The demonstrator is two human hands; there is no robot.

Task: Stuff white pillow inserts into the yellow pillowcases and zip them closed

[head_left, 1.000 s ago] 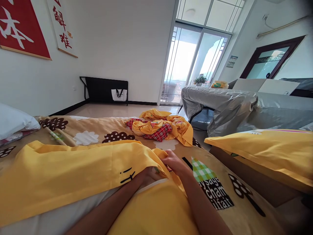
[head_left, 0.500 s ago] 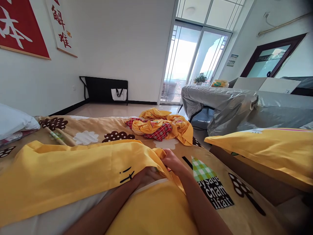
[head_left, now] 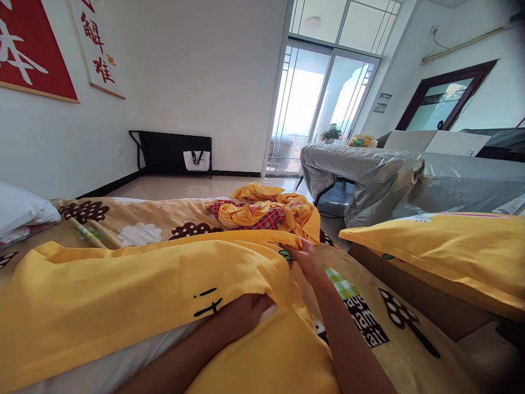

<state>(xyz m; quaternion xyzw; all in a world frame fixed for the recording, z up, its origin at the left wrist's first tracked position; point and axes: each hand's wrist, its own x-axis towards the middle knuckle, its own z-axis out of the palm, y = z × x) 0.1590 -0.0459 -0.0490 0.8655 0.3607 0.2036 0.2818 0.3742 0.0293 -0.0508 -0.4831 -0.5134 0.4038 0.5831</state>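
A yellow pillowcase (head_left: 135, 279) with black line marks lies across the front, partly over a white pillow (head_left: 151, 345). My right hand (head_left: 305, 257) is closed on its far right edge, near a green leaf print, and holds the cloth up. Under the fold of the opening, my left hand (head_left: 255, 309) reaches in from below; its fingers are covered by the cloth, so what they hold is hidden. More yellow cloth (head_left: 270, 355) spreads between my forearms.
A patterned bedspread (head_left: 143, 232) lies beneath. Crumpled yellow cloth (head_left: 303, 216) and red plaid cloth (head_left: 268, 219) are ahead. Another yellow pillow (head_left: 443, 246) sits at right, a white pillow (head_left: 24, 210) at left. Beyond stands a plastic-covered table (head_left: 369, 164).
My right hand has moved up and slightly right, lifting and stretching the pillowcase edge. My left hand is slightly farther right, and the cloth covers more of the gap between my hands.
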